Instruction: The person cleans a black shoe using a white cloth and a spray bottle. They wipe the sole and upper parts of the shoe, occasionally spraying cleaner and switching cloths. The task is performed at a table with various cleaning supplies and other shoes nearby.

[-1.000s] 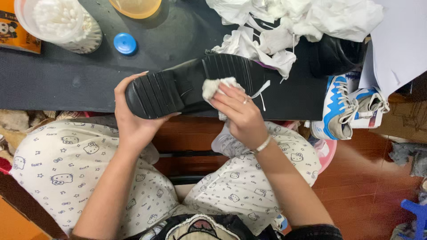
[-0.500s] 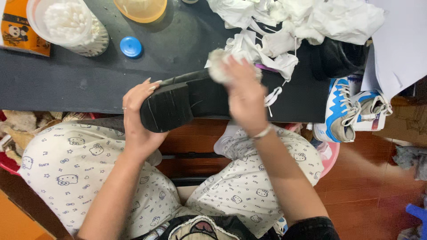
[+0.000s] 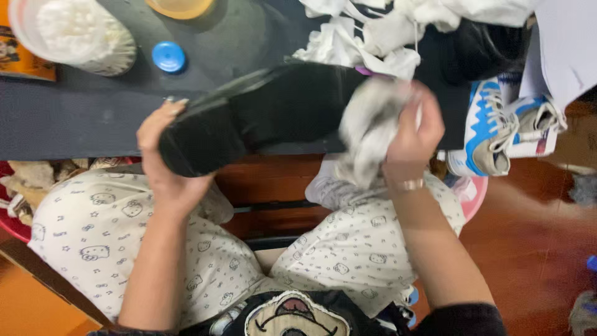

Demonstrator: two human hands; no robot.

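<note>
Head view. A black shoe point(image 3: 261, 115) is being held above the near edge of the dark worktop point(image 3: 74, 118) and over the lap; its long axis is lying left to right, tilted slightly up toward the right, with the heel end at the left and the toe end covered at the right. The heel is being gripped by the left hand point(image 3: 165, 165), its grip closed around the shoe. A white cloth point(image 3: 370, 127) is being pressed to the toe end by the right hand point(image 3: 413, 127), its grip closed on the cloth; this part is blurred. Behind are being kept a blue cap point(image 3: 168, 56), crumpled white rags point(image 3: 373, 37) and a blue-and-white sneaker point(image 3: 491, 127).
</note>
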